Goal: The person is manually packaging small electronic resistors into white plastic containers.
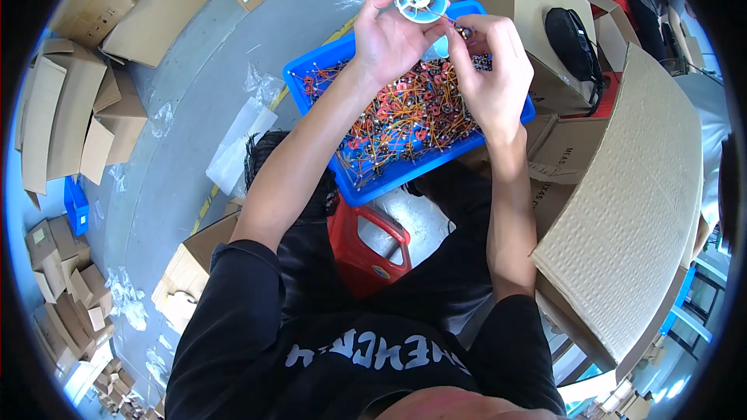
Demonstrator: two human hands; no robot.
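Left hand point(389, 45) is palm-up, holding a round white-and-blue housing point(420, 0) between thumb and fingers, beyond the far rim of the tray; spoked face turned up to the wearer, probably so the middle can be seen and reached. Right hand point(492, 62) alongside, fingertips bunched narrow just beside the housing's lower right; a thin reddish wire point(436, 15) seems to run from the housing to them, but can't tell if it's pinched or what else is in there. Light-blue piece point(438, 48) shows between the hands; can't tell if held or lying on the pile. Below, blue tray point(359, 197) sits tilted in front of the knees, heaped with small wired parts point(405, 120), orange leads tangled; likely placed so either hand can dip in with a short reach. What bears the tray isn't clear; a red plastic piece with a looped opening point(366, 253) is between the legs at its near edge. Edges: right side tight, big cardboard flap point(622, 210) close beside right forearm, carton with a black bag point(572, 43) on it near the tray's right corner. Left side roomier: grey floor with plastic wrap point(243, 144), then cardboard boxes point(78, 117) well apart. Another person point(661, 12) upper right, apart from the hands.
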